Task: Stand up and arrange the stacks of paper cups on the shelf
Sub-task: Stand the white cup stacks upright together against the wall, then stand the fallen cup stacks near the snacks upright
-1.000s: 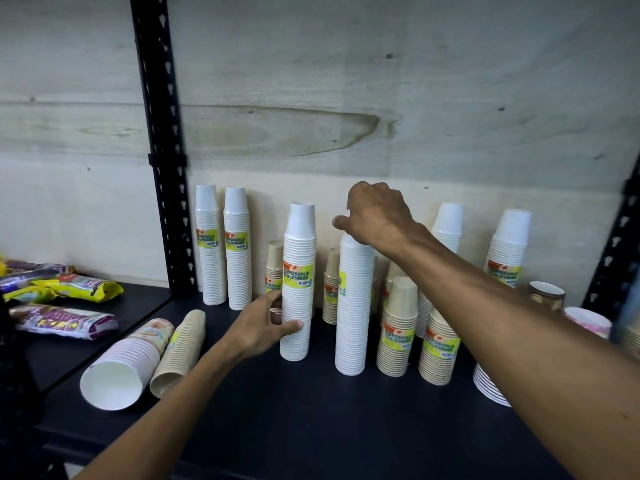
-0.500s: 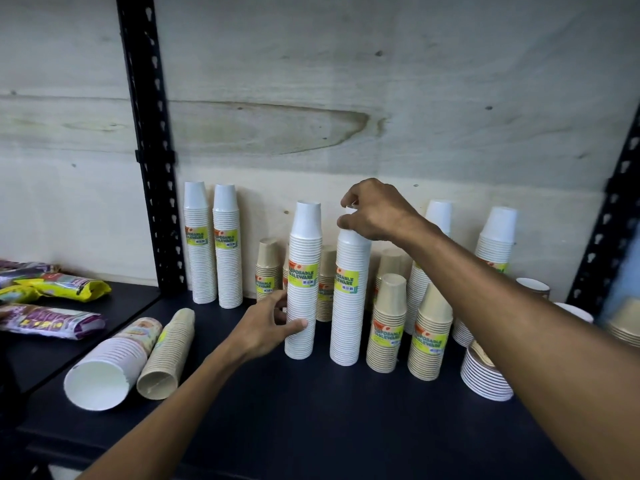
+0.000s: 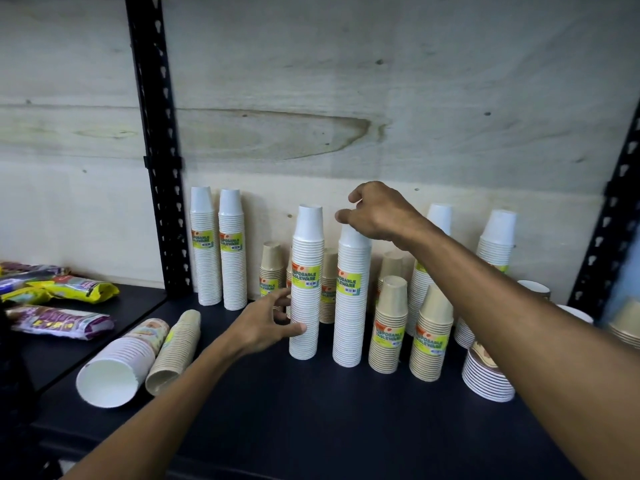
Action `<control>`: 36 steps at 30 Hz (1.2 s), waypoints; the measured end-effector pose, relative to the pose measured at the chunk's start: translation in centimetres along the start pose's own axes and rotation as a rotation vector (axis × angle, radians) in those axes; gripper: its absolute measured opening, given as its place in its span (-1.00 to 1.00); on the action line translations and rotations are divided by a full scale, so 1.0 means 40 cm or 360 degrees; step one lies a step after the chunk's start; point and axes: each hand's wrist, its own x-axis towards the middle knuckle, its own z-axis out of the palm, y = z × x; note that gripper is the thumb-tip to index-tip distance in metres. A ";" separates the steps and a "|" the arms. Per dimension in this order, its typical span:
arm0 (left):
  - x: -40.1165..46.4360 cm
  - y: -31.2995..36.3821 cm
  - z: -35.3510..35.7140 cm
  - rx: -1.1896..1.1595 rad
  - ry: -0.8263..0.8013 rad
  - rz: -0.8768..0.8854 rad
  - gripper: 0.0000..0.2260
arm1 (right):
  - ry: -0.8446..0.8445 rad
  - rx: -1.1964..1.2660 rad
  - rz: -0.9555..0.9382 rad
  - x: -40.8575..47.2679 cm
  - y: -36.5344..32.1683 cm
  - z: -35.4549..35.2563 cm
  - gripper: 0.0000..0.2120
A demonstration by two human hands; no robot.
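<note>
On the dark shelf [image 3: 311, 427], left grip [image 3: 266, 323] and right grip [image 3: 377, 213] hover spread beside upright white cup stacks [image 3: 306, 289].

The right hand [image 3: 375, 211] covers the top of the tall white stack [image 3: 349, 299], so whether its fingers touch the top cup cannot be told. Behind the front stacks, short brown stacks [image 3: 329, 285] show only in slivers — their labels are too small to read. At the right edge a blurred brown stack [image 3: 627, 323] is cut off, and the snack packets [image 3: 52, 289] run out of view on the left.
</note>
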 end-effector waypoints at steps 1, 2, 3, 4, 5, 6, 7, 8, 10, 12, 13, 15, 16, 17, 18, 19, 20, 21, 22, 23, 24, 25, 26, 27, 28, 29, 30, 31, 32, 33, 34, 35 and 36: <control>-0.006 0.004 -0.014 0.0037 0.0005 -0.0017 -0.22 | 0.0024 -0.0003 -0.0013 -0.003 -0.004 -0.003 -0.56; -0.011 0.008 -0.030 0.0062 0.0018 -0.0035 -0.20 | 0.0057 -0.0008 -0.0038 -0.006 -0.008 -0.006 -0.54; -0.018 0.014 -0.047 0.0077 0.0043 -0.0049 -0.19 | 0.0101 -0.0020 -0.0077 -0.009 -0.013 -0.008 -0.53; -0.026 0.018 -0.064 0.0083 0.0079 -0.0060 -0.18 | 0.0162 -0.0040 -0.0126 -0.010 -0.019 -0.007 -0.53; -0.034 0.022 -0.081 0.0086 0.0121 -0.0067 -0.19 | 0.0235 -0.0063 -0.0182 -0.011 -0.026 -0.007 -0.54; -0.044 0.026 -0.101 0.0082 0.0166 -0.0073 -0.22 | 0.0311 -0.0072 -0.0237 -0.011 -0.036 -0.003 -0.56; -0.052 0.030 -0.122 0.0083 0.0211 -0.0074 -0.26 | 0.0376 -0.0065 -0.0287 -0.012 -0.046 0.002 -0.59; -0.060 0.030 -0.143 0.0083 0.0254 -0.0081 -0.29 | 0.0418 -0.0046 -0.0338 -0.011 -0.059 0.010 -0.61; -0.072 0.023 -0.186 0.0095 0.0333 -0.0117 -0.34 | 0.0446 0.0003 -0.0430 -0.008 -0.089 0.034 -0.65; -0.083 0.006 -0.228 0.0120 0.0400 -0.0169 -0.36 | 0.0444 0.0062 -0.0478 -0.002 -0.120 0.073 -0.68; -0.088 -0.004 -0.247 0.0125 0.0426 -0.0203 -0.38 | 0.0424 0.0098 -0.0489 -0.001 -0.135 0.097 -0.69; -0.100 -0.020 -0.277 0.0133 0.0480 -0.0262 -0.43 | 0.0356 0.0142 -0.0506 -0.004 -0.160 0.146 -0.70; -0.108 -0.030 -0.292 0.0166 0.0515 -0.0294 -0.45 | 0.0313 0.0149 -0.0509 -0.007 -0.171 0.174 -0.70; -0.115 -0.042 -0.305 0.0218 0.0545 -0.0332 -0.47 | 0.0269 0.0153 -0.0511 -0.011 -0.179 0.200 -0.70; -0.121 -0.060 -0.318 0.0253 0.0572 -0.0372 -0.48 | 0.0217 0.0157 -0.0504 -0.014 -0.187 0.229 -0.70; -0.127 -0.078 -0.330 0.0279 0.0589 -0.0416 -0.49 | 0.0164 0.0161 -0.0494 -0.017 -0.194 0.258 -0.70; -0.131 -0.097 -0.339 0.0308 0.0599 -0.0458 -0.49 | 0.0116 0.0164 -0.0476 -0.018 -0.198 0.288 -0.70; -0.135 -0.117 -0.348 0.0363 0.0607 -0.0504 -0.50 | 0.0069 0.0168 -0.0458 -0.017 -0.204 0.319 -0.69; -0.137 -0.135 -0.356 0.0431 0.0612 -0.0546 -0.51 | 0.0021 0.0160 -0.0432 -0.017 -0.208 0.348 -0.68; -0.140 -0.153 -0.363 0.0503 0.0610 -0.0592 -0.52 | -0.0027 0.0140 -0.0413 -0.015 -0.212 0.379 -0.68; -0.141 -0.172 -0.369 0.0561 0.0600 -0.0643 -0.52 | -0.0084 0.0108 -0.0395 -0.015 -0.215 0.406 -0.67; -0.143 -0.183 -0.372 0.0593 0.0582 -0.0692 -0.52 | -0.0137 0.0085 -0.0374 -0.015 -0.215 0.430 -0.66; -0.143 -0.200 -0.375 0.0597 0.0566 -0.0742 -0.54 | -0.0192 0.0087 -0.0335 -0.015 -0.216 0.457 -0.64; -0.144 -0.214 -0.378 0.0608 0.0550 -0.0782 -0.60 | -0.0245 0.0107 -0.0289 -0.014 -0.216 0.482 -0.63; -0.144 -0.226 -0.380 0.0627 0.0532 -0.0818 -0.65 | -0.0312 0.0129 -0.0232 -0.011 -0.215 0.509 -0.61; -0.145 -0.234 -0.383 0.0633 0.0515 -0.0856 -0.65 | -0.0374 0.0150 -0.0181 -0.010 -0.214 0.534 -0.59; -0.144 -0.239 -0.383 0.0621 0.0500 -0.0891 -0.62 | -0.0441 0.0172 -0.0124 -0.009 -0.214 0.557 -0.57; -0.143 -0.241 -0.383 0.0602 0.0481 -0.0929 -0.61 | -0.0509 0.0195 -0.0076 -0.008 -0.215 0.578 -0.53; -0.140 -0.241 -0.381 0.0586 0.0466 -0.0966 -0.61 | -0.0576 0.0222 -0.0028 -0.009 -0.215 0.598 -0.50; -0.138 -0.239 -0.381 0.0577 0.0443 -0.1014 -0.61 | -0.0630 0.0257 0.0011 -0.009 -0.215 0.616 -0.48; -0.133 -0.242 -0.381 0.0579 0.0414 -0.1050 -0.61 | -0.0690 0.0302 0.0058 -0.010 -0.215 0.631 -0.48; -0.131 -0.243 -0.380 0.0603 0.0381 -0.1083 -0.61 | -0.0746 0.0349 0.0112 -0.015 -0.215 0.643 -0.47; -0.124 -0.249 -0.381 0.0626 0.0355 -0.1107 -0.60 | -0.0796 0.0394 0.0171 -0.016 -0.217 0.657 -0.46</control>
